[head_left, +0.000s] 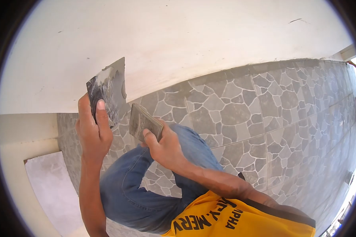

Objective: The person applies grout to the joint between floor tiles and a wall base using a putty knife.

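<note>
My left hand (95,128) is closed on a flat, putty-smeared scraper (114,87), thumb across its lower part. The scraper is tilted upward in front of the white wall, with dark, grey and white patches on its face. It cannot be told whether its edge touches the wall. Lower and to the right, my right hand (165,145) grips a grey rectangular block (140,121) with layered-looking edges, its thumb on top. Some of my right fingers are hidden beneath the block. The block is close to the scraper, with a small gap between them.
The white wall (178,35) spans the top, with a few small marks. Stone-patterned floor tiles (241,106) run along its base. A pale panel (53,189) leans at the lower left. My bent knees in blue jeans (134,197) are below my hands.
</note>
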Demonstrator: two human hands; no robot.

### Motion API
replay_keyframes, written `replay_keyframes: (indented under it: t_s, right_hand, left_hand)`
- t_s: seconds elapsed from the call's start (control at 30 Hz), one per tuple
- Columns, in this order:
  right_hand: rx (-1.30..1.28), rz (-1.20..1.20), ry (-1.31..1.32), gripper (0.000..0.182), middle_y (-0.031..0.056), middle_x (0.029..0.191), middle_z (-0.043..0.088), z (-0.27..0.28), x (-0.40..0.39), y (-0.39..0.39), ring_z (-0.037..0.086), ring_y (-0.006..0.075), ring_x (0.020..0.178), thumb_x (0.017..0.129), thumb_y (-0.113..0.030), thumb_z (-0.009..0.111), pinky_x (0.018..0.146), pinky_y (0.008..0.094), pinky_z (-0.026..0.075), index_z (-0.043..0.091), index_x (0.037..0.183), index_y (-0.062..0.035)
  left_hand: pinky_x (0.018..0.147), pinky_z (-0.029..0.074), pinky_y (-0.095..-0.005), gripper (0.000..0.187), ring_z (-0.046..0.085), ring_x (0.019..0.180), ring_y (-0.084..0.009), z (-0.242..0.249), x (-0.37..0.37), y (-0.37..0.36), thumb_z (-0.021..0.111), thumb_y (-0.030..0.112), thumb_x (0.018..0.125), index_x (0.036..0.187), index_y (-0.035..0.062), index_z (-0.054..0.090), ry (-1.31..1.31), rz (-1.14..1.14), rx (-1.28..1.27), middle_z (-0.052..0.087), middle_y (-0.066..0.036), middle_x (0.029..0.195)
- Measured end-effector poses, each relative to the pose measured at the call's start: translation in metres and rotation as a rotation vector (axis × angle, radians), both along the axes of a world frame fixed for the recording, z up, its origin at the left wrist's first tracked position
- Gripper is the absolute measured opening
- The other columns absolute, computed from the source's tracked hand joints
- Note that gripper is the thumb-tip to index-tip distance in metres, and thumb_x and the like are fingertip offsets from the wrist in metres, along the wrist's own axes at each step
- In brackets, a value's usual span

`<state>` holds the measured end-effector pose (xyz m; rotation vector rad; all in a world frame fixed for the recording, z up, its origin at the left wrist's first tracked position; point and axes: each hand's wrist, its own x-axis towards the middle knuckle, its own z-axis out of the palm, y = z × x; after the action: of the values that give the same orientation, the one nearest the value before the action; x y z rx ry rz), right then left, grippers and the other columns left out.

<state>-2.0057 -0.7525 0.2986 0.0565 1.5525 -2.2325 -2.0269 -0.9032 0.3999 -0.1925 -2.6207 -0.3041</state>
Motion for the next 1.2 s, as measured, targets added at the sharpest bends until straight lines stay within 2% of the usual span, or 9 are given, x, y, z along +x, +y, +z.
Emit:
replay_keyframes:
  t_s: [0.07, 0.27, 0.63, 0.97, 1.2]
  right_hand:
    - [-0.049, 0.001, -0.083, 0.04, 0.0153, 0.083, 0.065, 0.002, 0.001, 0.002, 0.067, 0.0181, 0.071, 0.092, -0.017, 0.055, 0.064, 0.0308, 0.051, 0.05, 0.121, 0.0095]
    - [-0.152, -0.114, -0.043, 0.04, 0.0143, 0.086, 0.065, -0.008, -0.003, -0.007, 0.067, 0.0162, 0.071, 0.092, -0.017, 0.055, 0.062, 0.0286, 0.051, 0.049, 0.119, 0.0113]
    - [-0.119, -0.103, 0.001, 0.035, 0.014, 0.081, 0.066, 0.009, -0.009, 0.003, 0.067, 0.0162, 0.067, 0.091, -0.016, 0.056, 0.059, 0.0286, 0.051, 0.053, 0.113, 0.0107]
    - [-0.101, -0.15, 0.061, 0.031, 0.0129, 0.082, 0.067, 0.024, -0.018, 0.018, 0.068, 0.0156, 0.066, 0.091, -0.017, 0.056, 0.058, 0.028, 0.05, 0.057, 0.108, 0.009]
    - [-0.273, -0.101, -0.042, 0.029, 0.013, 0.088, 0.068, 0.009, -0.024, 0.023, 0.067, 0.0148, 0.066, 0.092, -0.017, 0.056, 0.056, 0.0268, 0.05, 0.057, 0.107, 0.0083]
  left_hand:
    - [0.052, 0.045, -0.0302, 0.031, 0.057, 0.056, -0.0174, 0.001, 0.003, 0.0, 0.046, 0.01, 0.1, 0.126, -0.0051, 0.046, -0.031, 0.001, 0.028, 0.061, -0.014, 0.078]
    - [0.053, 0.049, -0.0317, 0.029, 0.063, 0.058, -0.0221, -0.001, 0.005, 0.004, 0.047, 0.007, 0.098, 0.124, -0.0057, 0.047, -0.023, -0.026, 0.037, 0.062, -0.016, 0.077]
    - [0.053, 0.051, -0.034, 0.025, 0.066, 0.058, -0.0274, -0.007, 0.006, 0.019, 0.051, 0.005, 0.095, 0.119, -0.0042, 0.05, -0.073, -0.043, 0.007, 0.065, -0.015, 0.072]
    - [0.052, 0.05, -0.0362, 0.023, 0.064, 0.057, -0.0268, -0.011, 0.005, 0.033, 0.052, 0.005, 0.095, 0.116, -0.0028, 0.052, -0.093, -0.065, -0.069, 0.062, -0.013, 0.066]
    - [0.051, 0.05, -0.0371, 0.024, 0.064, 0.057, -0.0275, -0.011, 0.01, 0.039, 0.054, 0.005, 0.093, 0.115, -0.0021, 0.052, -0.081, -0.058, -0.092, 0.062, -0.013, 0.066]
